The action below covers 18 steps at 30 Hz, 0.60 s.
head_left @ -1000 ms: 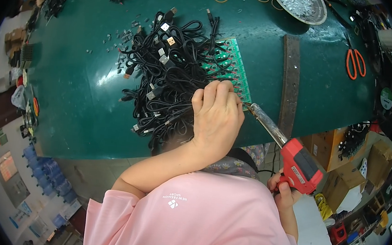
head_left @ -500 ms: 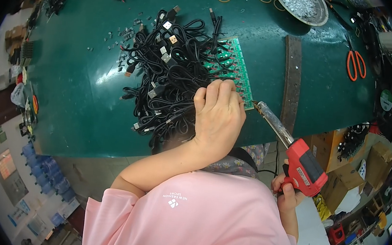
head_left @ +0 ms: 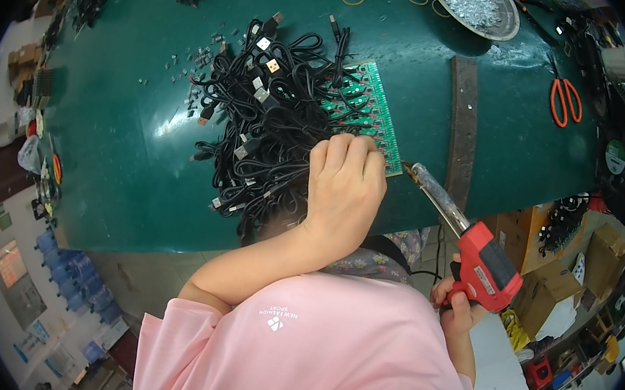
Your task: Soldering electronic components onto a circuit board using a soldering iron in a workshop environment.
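Observation:
My right hand (head_left: 458, 308) grips a red and black soldering gun (head_left: 488, 266) by its handle. Its metal barrel points up and left, with the tip close to the near right corner of a green circuit board (head_left: 382, 100); contact cannot be told. Over the near end of that board, my left hand (head_left: 347, 187) is closed with bent fingers. Its fingertips and whatever they pinch are hidden. Beside it and partly over the board lies a heap of black USB cables (head_left: 260, 115), with thin wire ends along the board.
On the green table (head_left: 119, 176), a dark flat bar (head_left: 462, 127) lies right of the board, with orange-handled scissors (head_left: 564, 101) beyond. A metal bowl (head_left: 505, 25) of small clear pieces stands far right. Small dark parts (head_left: 202, 56) lie scattered left of the cables.
My left hand has shifted slightly left and toward me along the board. The soldering gun stays almost still, its tip at the board's near corner.

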Each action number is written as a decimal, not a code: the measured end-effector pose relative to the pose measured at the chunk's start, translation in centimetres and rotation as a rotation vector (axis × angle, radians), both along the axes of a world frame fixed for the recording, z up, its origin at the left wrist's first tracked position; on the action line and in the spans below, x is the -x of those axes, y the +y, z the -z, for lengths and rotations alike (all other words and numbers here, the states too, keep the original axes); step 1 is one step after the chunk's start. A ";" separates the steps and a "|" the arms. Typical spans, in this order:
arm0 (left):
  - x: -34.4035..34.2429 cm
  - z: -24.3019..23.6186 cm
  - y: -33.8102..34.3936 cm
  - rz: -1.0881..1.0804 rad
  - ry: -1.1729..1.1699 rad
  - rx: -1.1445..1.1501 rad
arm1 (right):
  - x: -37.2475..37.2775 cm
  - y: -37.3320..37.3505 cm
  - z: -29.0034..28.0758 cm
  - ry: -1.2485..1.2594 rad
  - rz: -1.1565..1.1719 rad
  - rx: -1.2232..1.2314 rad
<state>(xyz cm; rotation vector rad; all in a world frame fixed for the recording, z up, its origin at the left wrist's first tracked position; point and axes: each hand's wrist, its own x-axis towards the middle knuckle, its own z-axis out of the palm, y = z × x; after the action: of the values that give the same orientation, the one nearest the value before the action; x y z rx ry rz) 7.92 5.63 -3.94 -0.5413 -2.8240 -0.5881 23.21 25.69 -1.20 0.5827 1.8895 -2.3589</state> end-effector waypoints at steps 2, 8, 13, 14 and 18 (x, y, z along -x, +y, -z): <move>0.2 -0.4 -0.6 0.071 -0.023 -0.029 | -0.3 0.0 0.1 -0.001 0.009 0.000; 1.3 -1.3 -1.8 0.263 -0.144 -0.068 | -1.2 0.3 0.3 -0.046 -0.016 0.014; 1.8 -1.6 -1.9 0.301 -0.224 -0.077 | -1.8 0.3 0.5 -0.073 -0.003 0.027; 1.9 -1.7 -1.9 0.302 -0.225 -0.077 | -1.9 0.3 0.6 -0.073 -0.002 0.026; 2.1 -1.7 -1.8 0.328 -0.222 -0.073 | -1.9 0.1 0.6 -0.075 -0.015 0.028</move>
<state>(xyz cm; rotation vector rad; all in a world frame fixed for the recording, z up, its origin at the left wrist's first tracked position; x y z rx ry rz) 5.80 3.83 -2.29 -0.9927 -2.9218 -0.8554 25.06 25.82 -1.77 0.6430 1.8203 -2.3163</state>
